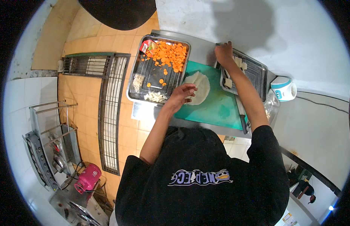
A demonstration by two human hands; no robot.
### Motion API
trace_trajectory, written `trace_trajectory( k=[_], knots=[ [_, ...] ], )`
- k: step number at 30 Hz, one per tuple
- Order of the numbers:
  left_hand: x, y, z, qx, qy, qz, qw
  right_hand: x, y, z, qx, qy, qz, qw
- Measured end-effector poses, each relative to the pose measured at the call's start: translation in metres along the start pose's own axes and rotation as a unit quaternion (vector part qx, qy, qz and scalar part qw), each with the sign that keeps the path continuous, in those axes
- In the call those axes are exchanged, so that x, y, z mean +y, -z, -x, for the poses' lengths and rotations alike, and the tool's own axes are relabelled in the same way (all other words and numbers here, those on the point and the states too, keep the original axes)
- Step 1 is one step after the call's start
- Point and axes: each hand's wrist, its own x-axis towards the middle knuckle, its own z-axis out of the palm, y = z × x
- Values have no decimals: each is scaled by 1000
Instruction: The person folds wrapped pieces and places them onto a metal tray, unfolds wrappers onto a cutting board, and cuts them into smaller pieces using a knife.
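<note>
My left hand (177, 98) is over the left edge of a thin, round, pale wrapper (202, 89), its fingers apart and loosely bent with nothing in them. The wrapper lies on a green cutting board (220, 109); a pale strip on it is partly hidden. My right hand (224, 54) reaches to the far left corner of a metal tray (261, 75) with pale pieces (228, 83) in it. Its fingers are curled, and what they hold, if anything, is hidden. A knife (242, 116) with a black handle lies on the board's right side.
A left-hand metal tray (131, 84) carries sliced carrots (171, 54), a red packet (148, 46), chopped white pieces (156, 96) and a minced pile (138, 83). A white-and-blue appliance (283, 89) and a clear container (272, 103) stand right. A pink gas cylinder (88, 177) stands lower left.
</note>
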Motion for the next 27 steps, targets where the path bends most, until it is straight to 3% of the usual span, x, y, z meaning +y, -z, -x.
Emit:
trace_trajectory(
  k=[5, 11, 13, 19, 27],
  knots=[
    [1, -4, 2, 3, -4, -11, 1000, 7, 10, 4, -46, 22, -28, 998],
    [0, -3, 1, -7, 1, -6, 1000, 23, 12, 6, 27, 63, -44, 997],
    [-2, -3, 2, -4, -4, -12, 1000, 31, 22, 3, -43, 17, -121, 992],
    [-3, -8, -1, -11, 11, -27, 1000, 29, 5, 6, 20, 30, -34, 999],
    [1, -5, 6, 11, 15, -34, 999, 23, -6, 2, 29, 47, -24, 998]
  ],
)
